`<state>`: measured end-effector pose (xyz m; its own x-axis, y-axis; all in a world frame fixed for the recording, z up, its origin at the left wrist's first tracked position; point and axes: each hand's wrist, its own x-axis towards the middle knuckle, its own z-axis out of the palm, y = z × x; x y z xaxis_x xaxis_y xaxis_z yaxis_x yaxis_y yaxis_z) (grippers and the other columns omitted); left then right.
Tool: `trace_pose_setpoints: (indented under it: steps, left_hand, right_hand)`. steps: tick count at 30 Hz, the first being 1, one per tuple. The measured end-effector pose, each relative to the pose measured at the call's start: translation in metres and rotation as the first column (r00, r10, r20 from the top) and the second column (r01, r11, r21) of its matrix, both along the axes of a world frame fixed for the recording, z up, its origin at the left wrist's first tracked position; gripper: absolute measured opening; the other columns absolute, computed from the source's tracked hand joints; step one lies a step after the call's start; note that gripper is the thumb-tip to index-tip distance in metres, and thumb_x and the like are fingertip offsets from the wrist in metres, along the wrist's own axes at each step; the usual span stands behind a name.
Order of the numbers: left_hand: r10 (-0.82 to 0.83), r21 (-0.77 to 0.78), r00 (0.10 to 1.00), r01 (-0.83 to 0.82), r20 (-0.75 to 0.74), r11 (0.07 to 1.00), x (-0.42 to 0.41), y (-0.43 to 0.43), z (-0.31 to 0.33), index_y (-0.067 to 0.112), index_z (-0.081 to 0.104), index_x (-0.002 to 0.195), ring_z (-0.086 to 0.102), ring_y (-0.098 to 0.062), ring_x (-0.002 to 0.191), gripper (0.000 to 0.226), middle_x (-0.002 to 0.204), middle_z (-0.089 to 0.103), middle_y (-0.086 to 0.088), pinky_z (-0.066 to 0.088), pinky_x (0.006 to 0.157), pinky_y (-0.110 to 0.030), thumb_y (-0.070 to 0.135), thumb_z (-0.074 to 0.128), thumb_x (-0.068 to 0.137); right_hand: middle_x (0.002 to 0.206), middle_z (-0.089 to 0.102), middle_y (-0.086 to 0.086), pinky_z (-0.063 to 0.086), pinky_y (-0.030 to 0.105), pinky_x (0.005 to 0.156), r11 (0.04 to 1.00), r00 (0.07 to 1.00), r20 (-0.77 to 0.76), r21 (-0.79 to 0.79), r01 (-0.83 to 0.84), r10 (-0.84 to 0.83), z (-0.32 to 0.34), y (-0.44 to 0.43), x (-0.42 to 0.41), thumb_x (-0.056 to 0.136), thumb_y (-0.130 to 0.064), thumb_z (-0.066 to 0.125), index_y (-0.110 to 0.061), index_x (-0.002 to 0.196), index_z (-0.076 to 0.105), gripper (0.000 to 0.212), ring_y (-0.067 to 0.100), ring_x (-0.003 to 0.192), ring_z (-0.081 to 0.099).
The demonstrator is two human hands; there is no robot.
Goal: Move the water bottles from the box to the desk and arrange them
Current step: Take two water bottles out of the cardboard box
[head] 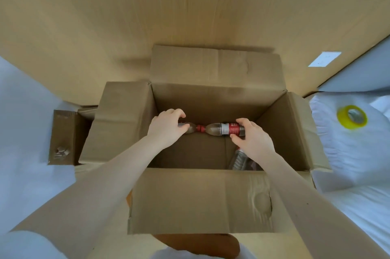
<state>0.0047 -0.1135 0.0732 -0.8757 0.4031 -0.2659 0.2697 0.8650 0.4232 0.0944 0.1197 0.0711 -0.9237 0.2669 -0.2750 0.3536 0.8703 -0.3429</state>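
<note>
The bottles are small clear plastic ones with red caps, and they look brownish against the cardboard. Three can be counted, all inside the open box, whose four flaps are folded outward. Two lie on their sides in a line near the far wall, neck to neck, so that the two caps meet or nearly meet in the middle. The left bottle shows only its shoulder and neck, because the left hand wraps round its body with the fingers curled over the top. The right bottle carries a red label with a white band at the neck end; the right hand grips its base end, thumb below and fingers curled above. Whether these two rest on the box floor or are lifted just off it cannot be told. The third bottle lies in the near right corner of the box, partly hidden under the right wrist, with its ribbed clear body showing. Both bare forearms reach in over the near wall. Beyond the box lies a wide tan sheet with one white sticker on it. One yellow tape roll rests on white cloth to the right, and one smaller carton stands at the left.
</note>
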Motion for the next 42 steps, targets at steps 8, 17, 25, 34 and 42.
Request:
trace_pose_setpoints:
  steps: [8,17,25,34,42]
  left_hand:
    - [-0.027,0.024,0.998,0.025,0.061,0.999,-0.014,0.032,-0.030,0.020,0.053,0.126,0.053,-0.020,0.114,0.037,0.124,0.057,0.001,0.046,0.095,-0.041,0.039,0.055,0.094]
    - [-0.050,0.000,0.992,0.051,0.114,0.999,-0.022,0.087,-0.047,0.020,0.050,0.129,0.053,-0.019,0.114,0.040,0.126,0.056,0.000,0.046,0.092,-0.035,0.040,0.056,0.094]
    - [-0.097,0.010,0.983,0.097,0.156,0.995,-0.018,0.133,-0.070,0.022,0.051,0.126,0.056,-0.016,0.110,0.038,0.123,0.057,0.002,0.053,0.089,-0.034,0.040,0.058,0.093]
    - [-0.012,-0.168,0.986,0.040,0.168,0.985,-0.040,0.100,-0.103,0.019,0.044,0.134,0.052,-0.022,0.119,0.048,0.132,0.051,-0.004,0.047,0.093,-0.035,0.039,0.058,0.093]
    - [-0.033,-0.398,0.986,0.097,0.164,0.912,-0.067,0.071,-0.178,0.011,0.029,0.146,0.031,-0.032,0.139,0.065,0.149,0.032,-0.013,0.032,0.112,-0.042,0.028,0.060,0.092]
  right_hand:
    - [0.129,0.055,-0.001,0.049,0.033,0.088,0.999,0.995,0.091,-0.006,-0.051,0.051,-0.025,0.024,-0.026,0.092,-0.036,0.060,-0.023,0.139,0.041,0.052,0.019,0.109,0.056]
    - [0.138,0.051,-0.001,0.052,0.033,0.089,0.991,0.978,0.166,0.008,-0.132,0.129,-0.042,0.078,-0.023,0.093,-0.040,0.058,-0.024,0.141,0.040,0.054,0.019,0.117,0.055]
    - [0.142,0.048,-0.003,0.051,0.031,0.089,0.997,0.975,0.211,-0.008,-0.074,0.074,-0.053,0.104,-0.020,0.094,-0.040,0.057,-0.027,0.142,0.038,0.054,0.017,0.119,0.053]
    - [0.136,0.049,0.006,0.052,0.032,0.085,0.984,0.977,0.212,-0.167,0.061,-0.024,-0.098,0.078,-0.053,0.093,-0.033,0.060,-0.017,0.139,0.041,0.052,0.022,0.113,0.056]
    - [0.147,0.038,0.007,0.035,0.040,0.108,0.987,0.951,0.273,0.025,-0.158,0.145,-0.184,0.048,-0.089,0.091,-0.033,0.062,-0.018,0.144,0.035,0.062,0.026,0.135,0.038]
